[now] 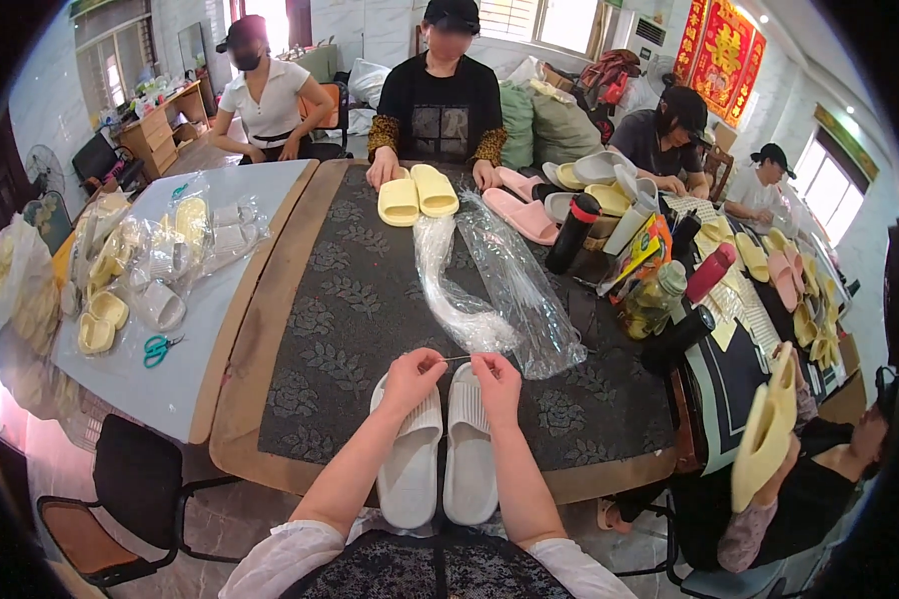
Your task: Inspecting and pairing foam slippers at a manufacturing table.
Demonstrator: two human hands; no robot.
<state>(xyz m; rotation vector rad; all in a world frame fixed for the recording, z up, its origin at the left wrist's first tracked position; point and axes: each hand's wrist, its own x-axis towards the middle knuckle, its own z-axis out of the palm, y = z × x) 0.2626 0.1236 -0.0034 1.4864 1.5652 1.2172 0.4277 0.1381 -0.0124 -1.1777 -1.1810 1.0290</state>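
A thin yellowish strand (456,358) is stretched taut between my hands; whether it is a string or a rubber band I cannot make out. My left hand (417,381) pinches one end and my right hand (496,379) the other, both with fingers closed. Under them lies a pair of light grey slides with ribbed straps, the left slide (410,479) and the right slide (471,484) side by side at the table's near edge. Just beyond my fingers are clear plastic bags, one bunched (449,290) and one spread flatter (524,290).
Across the dark patterned table (320,329), a co-worker's hands are at yellow slides (400,203). Bottles (573,232), a glass jar (654,299) and more slides crowd the right. On the left table lie bagged slides (170,240) and teal scissors (158,349). A person at right holds yellow slides (764,439).
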